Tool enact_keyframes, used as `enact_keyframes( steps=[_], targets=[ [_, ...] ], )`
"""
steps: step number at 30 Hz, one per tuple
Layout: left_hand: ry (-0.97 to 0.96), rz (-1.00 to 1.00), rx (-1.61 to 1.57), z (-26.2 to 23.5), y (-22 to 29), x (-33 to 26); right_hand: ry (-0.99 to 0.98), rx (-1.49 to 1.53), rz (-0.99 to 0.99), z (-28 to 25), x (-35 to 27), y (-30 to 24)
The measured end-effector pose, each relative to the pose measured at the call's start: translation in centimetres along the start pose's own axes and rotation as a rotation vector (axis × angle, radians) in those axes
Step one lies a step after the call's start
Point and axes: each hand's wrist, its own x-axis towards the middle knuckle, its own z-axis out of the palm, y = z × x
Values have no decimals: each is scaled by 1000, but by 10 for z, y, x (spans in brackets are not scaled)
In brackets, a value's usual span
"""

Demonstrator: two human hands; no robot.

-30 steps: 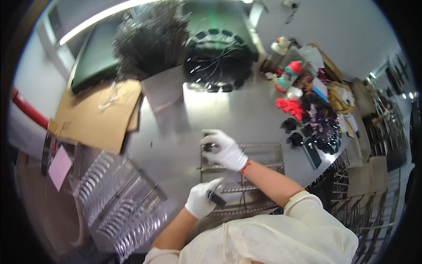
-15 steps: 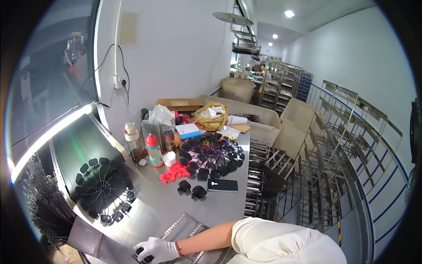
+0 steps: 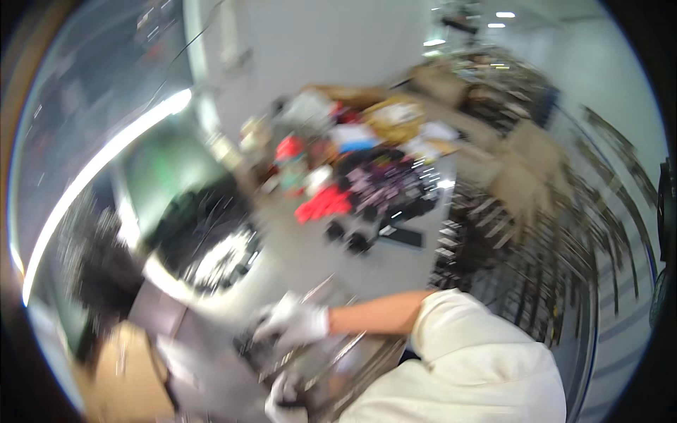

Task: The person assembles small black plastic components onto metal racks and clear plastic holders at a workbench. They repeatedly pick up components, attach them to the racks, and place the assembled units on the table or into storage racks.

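The whole picture is smeared by motion. My right hand (image 3: 293,321), in a white glove, reaches in from the right over a metal wire frame (image 3: 338,349) on the steel table. Dark small pieces (image 3: 247,344) lie at its fingertips; whether it grips any of them is too blurred to make out. Below it, at the lower edge, is my left hand (image 3: 283,400), also white-gloved, beside the near part of the frame. Something dark shows at its fingers, but their pose is smeared.
To the left, a ring of black-headed pieces (image 3: 204,243) lies by a green conveyor belt (image 3: 166,158) under a lamp. Farther back stand a red-capped bottle (image 3: 289,166), red pieces (image 3: 324,204), a black-headed bundle (image 3: 388,183) and a phone (image 3: 400,237). Metal racks (image 3: 557,261) fill the right.
The view has swung, so the table's things sit farther right and higher. My left hand has come into view at the bottom. My right hand now appears over the wire frame's left end.
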Motion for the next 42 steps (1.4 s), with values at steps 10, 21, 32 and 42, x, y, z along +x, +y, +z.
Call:
enact_keyframes(
  steps=[10, 21, 32, 42],
  targets=[
    [-135, 506, 753, -11, 10, 5, -193, -226, 265, -29, -21, 21],
    [-245, 218, 382, 35, 41, 30, -228, -528, 298, -46, -16, -6],
    [-513, -309, 231, 67, 0, 29, -144, 908, 460, -26, -87, -60],
    [-236, 1140, 1493, 63, 94, 78, 209, 1139, 501, -49, -70, 33]
  ],
)
